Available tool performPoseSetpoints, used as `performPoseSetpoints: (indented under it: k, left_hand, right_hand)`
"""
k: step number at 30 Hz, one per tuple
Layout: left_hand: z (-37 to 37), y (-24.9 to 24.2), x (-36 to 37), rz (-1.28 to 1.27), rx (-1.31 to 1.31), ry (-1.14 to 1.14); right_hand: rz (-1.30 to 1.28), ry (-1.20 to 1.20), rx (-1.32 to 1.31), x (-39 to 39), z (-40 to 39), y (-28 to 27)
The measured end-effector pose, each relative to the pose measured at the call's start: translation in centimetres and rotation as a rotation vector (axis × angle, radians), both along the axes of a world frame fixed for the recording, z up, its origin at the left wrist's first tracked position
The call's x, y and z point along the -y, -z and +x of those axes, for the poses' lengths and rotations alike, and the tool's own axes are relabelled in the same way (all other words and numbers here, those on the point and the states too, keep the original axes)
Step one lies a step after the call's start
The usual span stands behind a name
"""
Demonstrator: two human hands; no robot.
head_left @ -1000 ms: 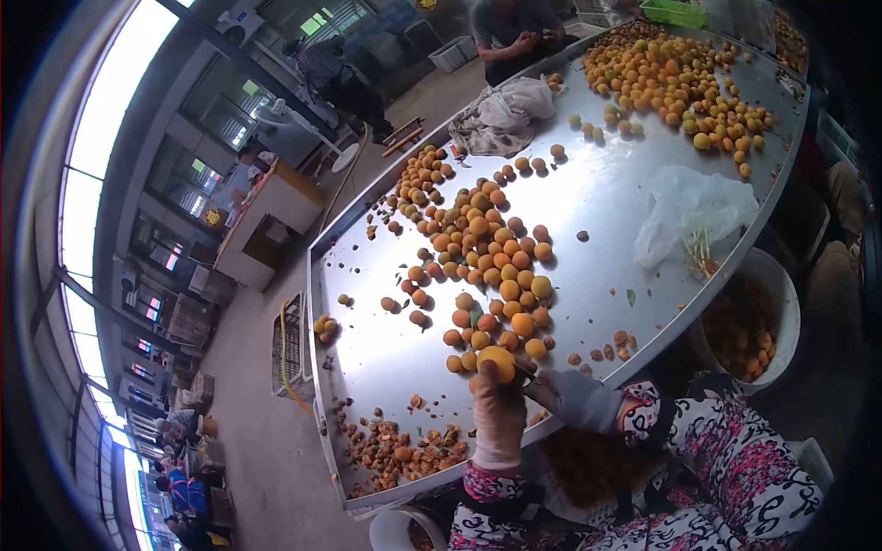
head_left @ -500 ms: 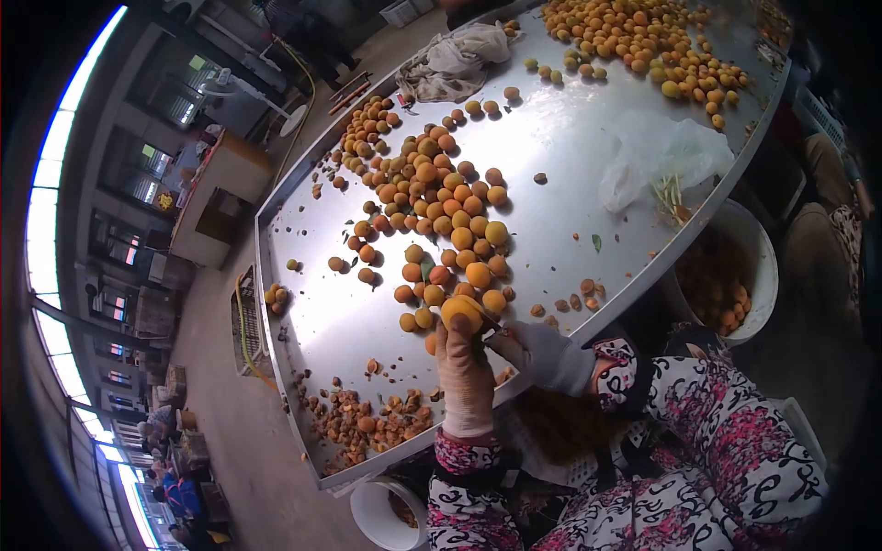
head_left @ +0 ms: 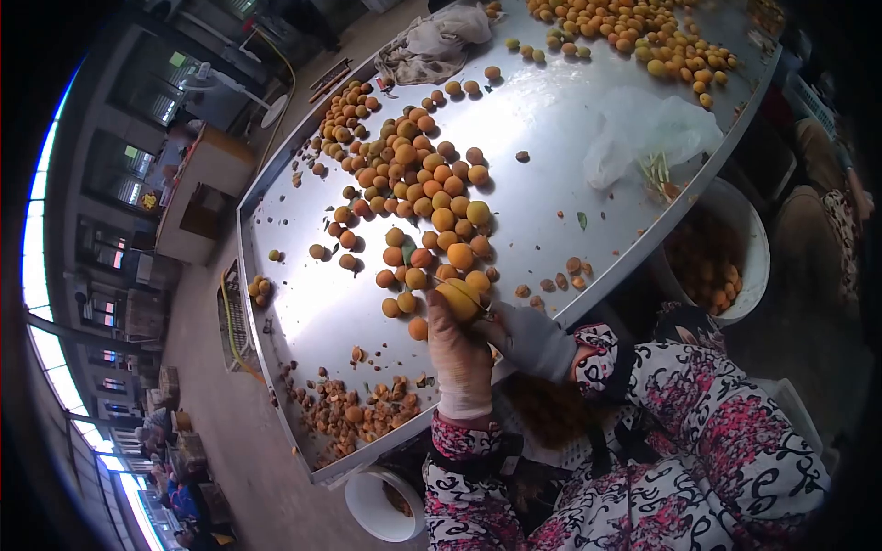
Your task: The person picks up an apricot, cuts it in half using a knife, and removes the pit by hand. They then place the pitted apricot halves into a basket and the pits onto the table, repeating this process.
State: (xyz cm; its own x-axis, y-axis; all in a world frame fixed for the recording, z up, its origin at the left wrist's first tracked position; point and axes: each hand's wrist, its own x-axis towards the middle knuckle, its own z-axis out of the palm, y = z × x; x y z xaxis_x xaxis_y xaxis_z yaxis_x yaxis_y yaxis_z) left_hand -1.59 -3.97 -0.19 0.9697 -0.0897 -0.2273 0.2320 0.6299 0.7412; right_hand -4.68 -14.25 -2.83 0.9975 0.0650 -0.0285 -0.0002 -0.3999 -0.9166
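Note:
Near the table's front edge, my left hand (head_left: 462, 365), in a pale glove, is closed around an orange-yellow apricot (head_left: 457, 300). My right hand (head_left: 533, 340), in a grey glove, is closed at the fruit's right side on a thin tool whose kind I cannot make out. A thin dark line crosses the apricot where the tool meets it. Loose apricots (head_left: 432, 188) spread over the metal table (head_left: 349, 303) just beyond my hands. Left of my left hand lies a heap of brown apricot pieces and pits (head_left: 354, 413).
A larger apricot pile (head_left: 634, 32) lies at the far end, near a clear plastic bag (head_left: 648, 138) and a crumpled cloth (head_left: 432, 46). A white bucket with fruit (head_left: 753, 266) stands at the right, another white bucket (head_left: 367, 510) below the front edge. Another person's arm (head_left: 850, 184) shows at right.
The view has shifted slightly, so the table appears further left and up. Both hands stay together at the same apricot, which is turned a little, with the dark line now across it.

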Motion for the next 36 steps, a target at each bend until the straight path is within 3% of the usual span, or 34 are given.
performPoseSetpoints:
  k: [1, 6, 8, 12, 14, 15, 17, 21, 28, 30, 31, 32, 33, 35, 36]
  left_hand:
    - [0.2, -0.3, 0.2, -0.001, -0.096, -0.016]
    - [0.3, -1.7, 0.6, -0.030, -0.053, 0.043]
    - [-0.4, -3.1, 0.9, 0.266, 0.120, -0.035]
    - [-0.2, -2.2, -1.7, 0.115, 0.098, 0.163]
    - [-0.6, -2.6, -0.5, 0.156, 0.102, 0.112]
    - [-0.6, -2.6, 0.3, 0.115, 0.131, 0.046]
    - [0.3, -1.0, 0.2, 0.085, 0.126, -0.050]
    - [0.4, -1.2, -0.1, 0.137, 0.087, -0.021]
    - [0.5, -2.0, -2.4, 0.003, 0.080, 0.024]
    - [0.5, -1.5, -3.5, 0.510, 0.124, -0.086]
    - [0.1, -1.0, -2.3, 0.674, 0.296, -0.164]
    - [-0.2, -0.5, -1.3, 0.773, 0.542, -0.163]
    - [-1.1, -0.4, 0.0, 0.898, 0.646, -0.122]
    - [-1.7, 0.5, 0.4, 1.255, 0.814, -0.138]
    - [-1.5, 0.1, 0.3, 1.257, 0.809, -0.136]
  right_hand:
    - [-0.026, -0.005, 0.004, -0.2, 0.1, 0.4]
    - [-0.058, 0.062, 0.130, -0.3, 0.5, 0.6]
    - [-0.109, 0.001, 0.119, 0.1, 0.6, -0.4]
    - [-0.336, -0.079, 0.063, 0.9, 0.2, -3.6]
    - [-0.099, -0.096, 0.054, -0.1, 0.5, -1.4]
    - [-0.100, -0.093, 0.056, -0.9, 0.9, 0.1]
    - [0.203, -0.047, 0.002, -2.5, 1.3, 2.5]
    - [0.267, -0.018, -0.001, -2.5, 1.4, 2.0]
    - [-0.074, -0.250, -0.012, 1.0, 1.0, -3.2]
    - [0.088, -0.094, 0.002, 2.0, 1.6, -3.7]
    - [0.267, 0.012, -0.047, 2.2, 2.3, -4.4]
    - [0.349, -0.026, -0.238, 3.0, 3.3, -5.0]
    - [0.419, -0.031, -0.267, 3.5, 3.3, -6.3]
    - [0.490, -0.039, -0.305, 3.7, 3.2, -6.7]
    - [0.525, -0.049, -0.312, 3.8, 3.6, -6.0]
